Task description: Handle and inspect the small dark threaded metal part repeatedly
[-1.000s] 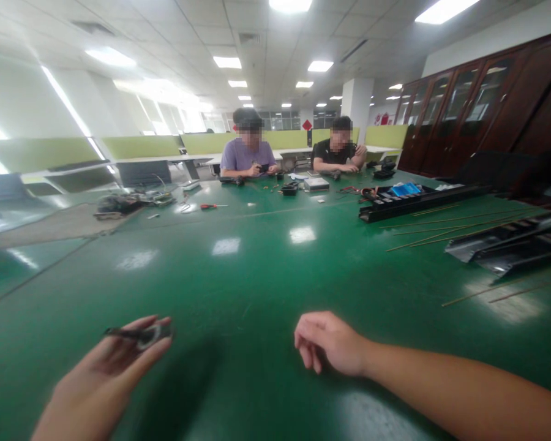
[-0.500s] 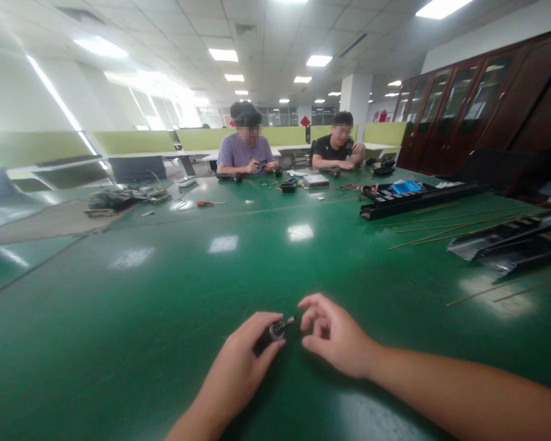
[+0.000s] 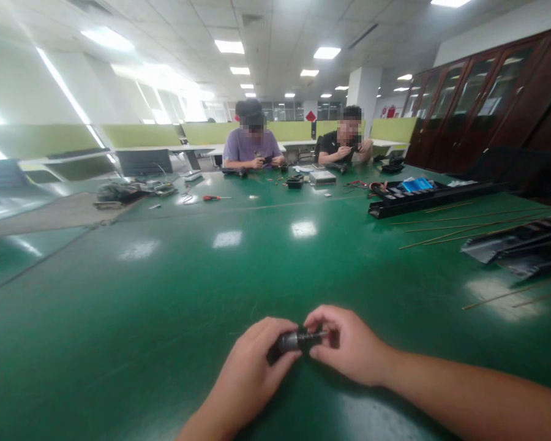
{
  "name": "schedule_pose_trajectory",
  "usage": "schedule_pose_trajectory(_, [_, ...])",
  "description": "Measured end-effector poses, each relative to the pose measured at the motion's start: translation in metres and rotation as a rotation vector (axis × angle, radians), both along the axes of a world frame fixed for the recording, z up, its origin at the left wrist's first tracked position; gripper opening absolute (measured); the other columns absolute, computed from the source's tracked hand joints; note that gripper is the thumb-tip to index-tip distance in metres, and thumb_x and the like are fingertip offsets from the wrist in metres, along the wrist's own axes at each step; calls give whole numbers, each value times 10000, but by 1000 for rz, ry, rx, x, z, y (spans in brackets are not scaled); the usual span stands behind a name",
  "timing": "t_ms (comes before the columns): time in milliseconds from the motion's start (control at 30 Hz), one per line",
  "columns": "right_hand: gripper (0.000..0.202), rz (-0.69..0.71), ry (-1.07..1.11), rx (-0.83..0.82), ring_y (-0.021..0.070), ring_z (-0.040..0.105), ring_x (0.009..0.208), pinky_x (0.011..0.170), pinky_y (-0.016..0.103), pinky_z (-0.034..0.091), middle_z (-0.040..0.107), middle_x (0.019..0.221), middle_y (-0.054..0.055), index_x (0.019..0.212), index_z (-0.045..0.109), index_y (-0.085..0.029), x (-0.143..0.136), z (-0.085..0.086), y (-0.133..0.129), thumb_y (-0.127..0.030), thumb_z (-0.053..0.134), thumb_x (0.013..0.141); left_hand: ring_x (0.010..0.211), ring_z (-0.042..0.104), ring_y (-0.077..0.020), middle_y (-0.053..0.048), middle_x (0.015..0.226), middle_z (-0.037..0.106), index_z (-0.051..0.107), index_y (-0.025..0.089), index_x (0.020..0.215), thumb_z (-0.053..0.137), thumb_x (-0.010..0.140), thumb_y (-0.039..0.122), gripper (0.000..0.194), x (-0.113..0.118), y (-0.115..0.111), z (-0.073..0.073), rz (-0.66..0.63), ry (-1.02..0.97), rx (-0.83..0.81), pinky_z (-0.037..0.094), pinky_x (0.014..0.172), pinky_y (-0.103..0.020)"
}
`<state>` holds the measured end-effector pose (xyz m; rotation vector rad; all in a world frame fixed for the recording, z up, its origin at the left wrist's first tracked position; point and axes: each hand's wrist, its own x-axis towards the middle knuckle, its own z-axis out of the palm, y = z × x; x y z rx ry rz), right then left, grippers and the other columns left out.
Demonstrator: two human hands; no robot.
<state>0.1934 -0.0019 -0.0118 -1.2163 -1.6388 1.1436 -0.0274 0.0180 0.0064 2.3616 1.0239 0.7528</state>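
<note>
A dark cylindrical part [image 3: 288,343] with a grey metal band, a ribbed black section and a thin tip lies nearly level above the green table [image 3: 188,288]. My left hand [image 3: 250,364] is wrapped round its dark rear end, thumb below and fingers above. On the other side, my right hand [image 3: 358,349] closes its curled thumb and fingers about the ribbed end, with the thin tip pointing into the palm. The rear of the part is hidden in my left hand, and its exact kind cannot be made out.
Ahead lie a red-handled screwdriver [image 3: 213,198], a grey box [image 3: 322,177] and a black tray [image 3: 295,181]. Black metal channels [image 3: 417,196] and thin brass-coloured rods [image 3: 445,236] are on the right. Two people [image 3: 251,144] sit at the far side, handling small items.
The part has turned from pointing away to lying more sideways, towards my right hand. My right hand has gone from apart, with loose fingers, to round the ribbed end.
</note>
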Motion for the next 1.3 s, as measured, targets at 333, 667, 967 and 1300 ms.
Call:
schedule_pose_trajectory(333, [249, -4, -41, 34, 154, 597, 714, 678, 264, 466, 701, 898, 22, 989, 710, -188, -1, 5, -1, -161, 713, 742, 995, 643, -180, -23, 1091, 683, 606, 284, 1161, 607, 925, 257, 237, 1, -1, 1, -44, 4, -22, 517, 901, -304])
schedule_pose_trajectory(667, [155, 13, -29, -1, 156, 598, 679, 641, 253, 451, 693, 782, 7, 878, 720, -182, -1, 7, -1, -145, 711, 728, 977, 662, -193, -38, 1078, 699, 624, 264, 1153, 642, 898, 240, 258, 2, -3, 1, -45, 25, 25, 542, 881, -316])
schedule_pose_trajectory(967, [133, 29, 23, -32, 155, 606, 680, 631, 249, 451, 695, 774, 6, 870, 705, -172, -1, 6, 0, -161, 718, 739, 990, 666, -190, -46, 1087, 698, 630, 257, 1159, 622, 909, 249, 251, 4, -5, 0, -20, 17, 40, 550, 903, -314])
schedule_pose_trajectory(1300, [129, 37, 40, -22, 150, 597, 672, 630, 248, 447, 689, 767, 4, 865, 698, -165, -1, 7, 1, -153, 720, 738, 1016, 658, -195, -28, 1110, 696, 616, 286, 1168, 630, 904, 242, 268, 2, -6, 0, -21, 34, 74, 540, 912, -330])
